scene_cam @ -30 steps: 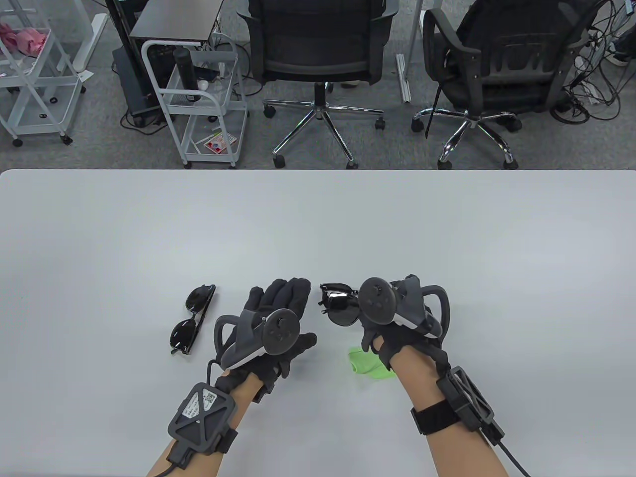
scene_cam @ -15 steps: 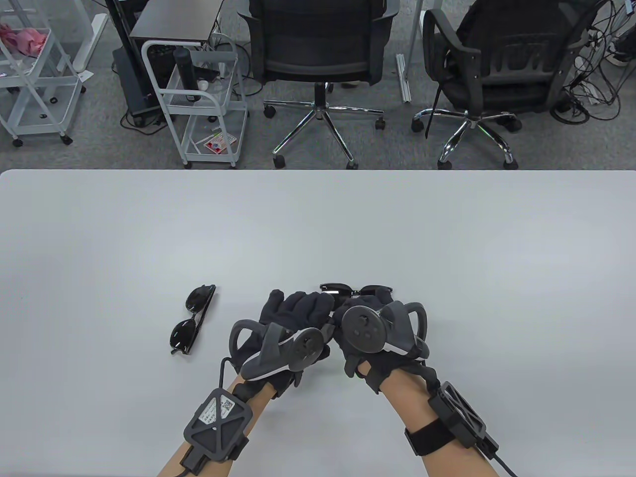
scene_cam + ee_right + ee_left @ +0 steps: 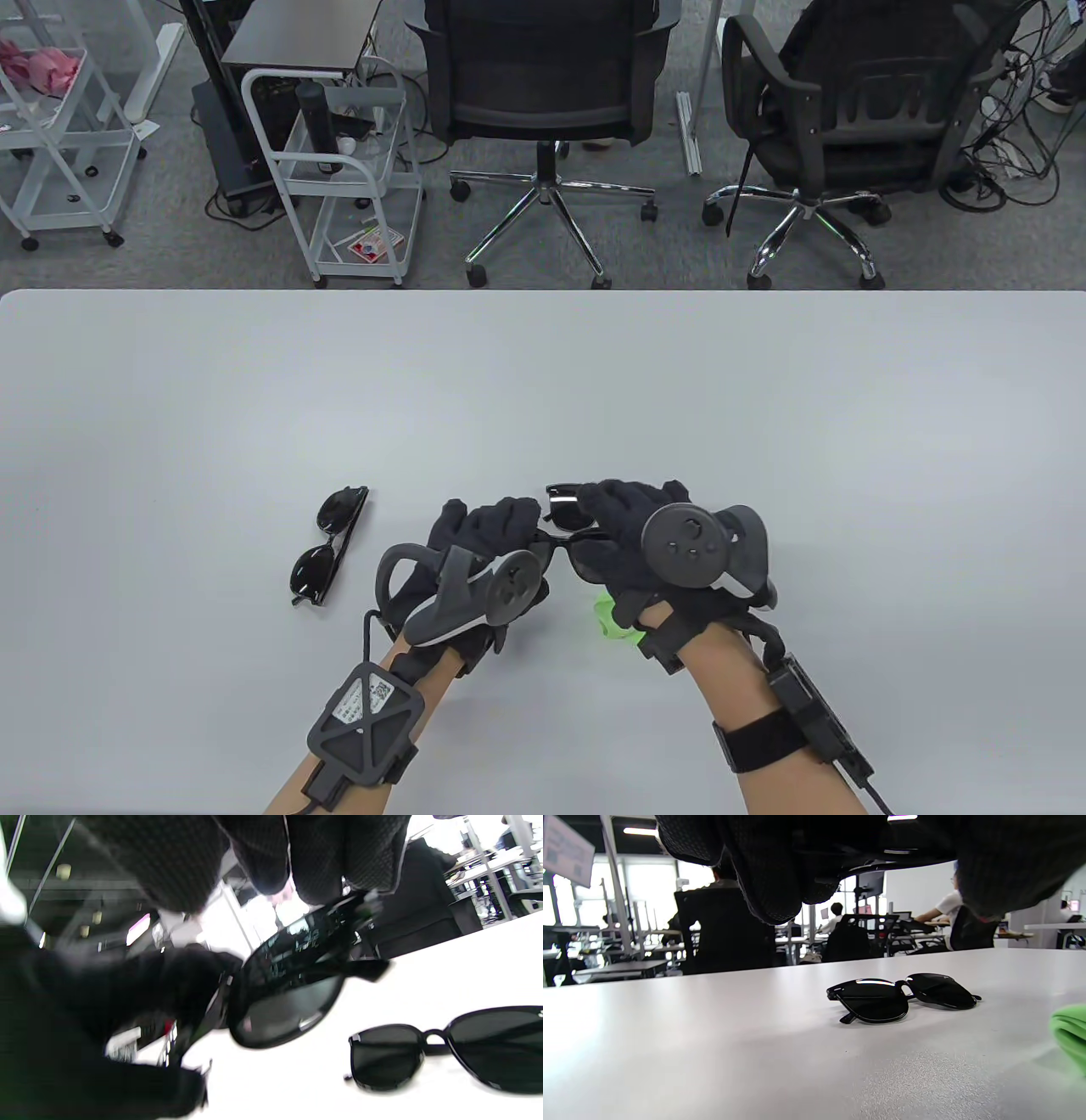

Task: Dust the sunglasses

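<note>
sunglasses [image 3: 567, 509] held between left hand [image 3: 488, 535], right hand [image 3: 632, 531]

Beyond the grey worktop [image 3: 254, 382] stand two black office chairs [image 3: 543, 93] on chrome star bases. To their left sits a white wire trolley [image 3: 339, 178] carrying a black bottle [image 3: 312, 123], with tangled cables [image 3: 1018, 110] far right.

The table view looks steeply down on the pale grey table [image 3: 543, 382], office chairs along the frame's top. Both wrist views sit low and close, facing across its surface; each shares the folded black sunglasses lying flat [image 3: 901, 998] [image 3: 445, 1050] [image 3: 329, 543] at lower left.
</note>
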